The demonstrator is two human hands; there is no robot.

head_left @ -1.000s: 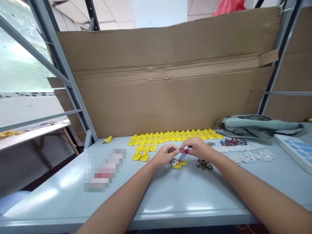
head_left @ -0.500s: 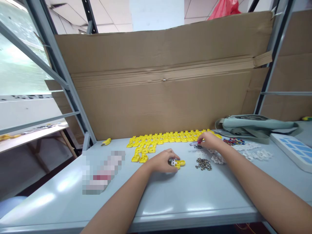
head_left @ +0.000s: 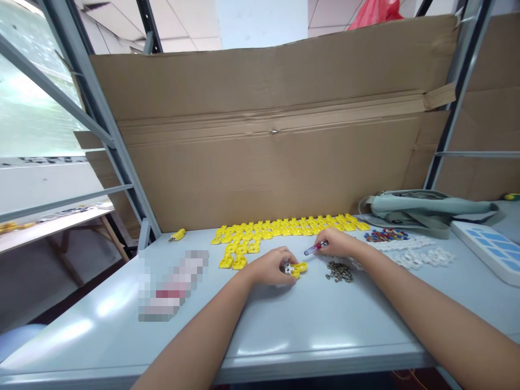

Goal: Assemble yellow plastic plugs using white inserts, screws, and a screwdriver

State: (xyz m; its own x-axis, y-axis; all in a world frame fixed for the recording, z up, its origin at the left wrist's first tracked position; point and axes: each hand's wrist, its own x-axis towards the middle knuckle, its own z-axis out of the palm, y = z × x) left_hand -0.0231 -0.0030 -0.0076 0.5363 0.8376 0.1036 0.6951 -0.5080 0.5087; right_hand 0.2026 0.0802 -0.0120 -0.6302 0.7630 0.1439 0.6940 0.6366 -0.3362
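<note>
My left hand [head_left: 273, 266] rests on the table with thumb and fingers closed around a yellow plastic plug housing [head_left: 299, 270], which has a white insert in it. Between the fingers of my right hand [head_left: 335, 242] is a small screwdriver [head_left: 312, 249] with a clear and red handle, its near end pointing left toward the housing. Rows of yellow housing parts [head_left: 280, 227] lie behind both hands. Small metal pieces [head_left: 339, 272] are heaped just in front of my right hand. White plastic parts [head_left: 426, 257] and small red and blue pieces [head_left: 385, 235] lie to its right.
A cardboard sheet [head_left: 276, 173] stands along the table's back. At the right lie a grey-green bag [head_left: 430, 207] and a white tray with blue panels [head_left: 487, 249]. One yellow plug-like piece [head_left: 177, 235] sits at the back left, near a metal shelf post [head_left: 117, 130]. A blurred object [head_left: 174, 287] lies left.
My right hand has moved left and slightly toward me with the screwdriver, uncovering more of the red and blue pieces. My left hand keeps its hold, almost unmoved.
</note>
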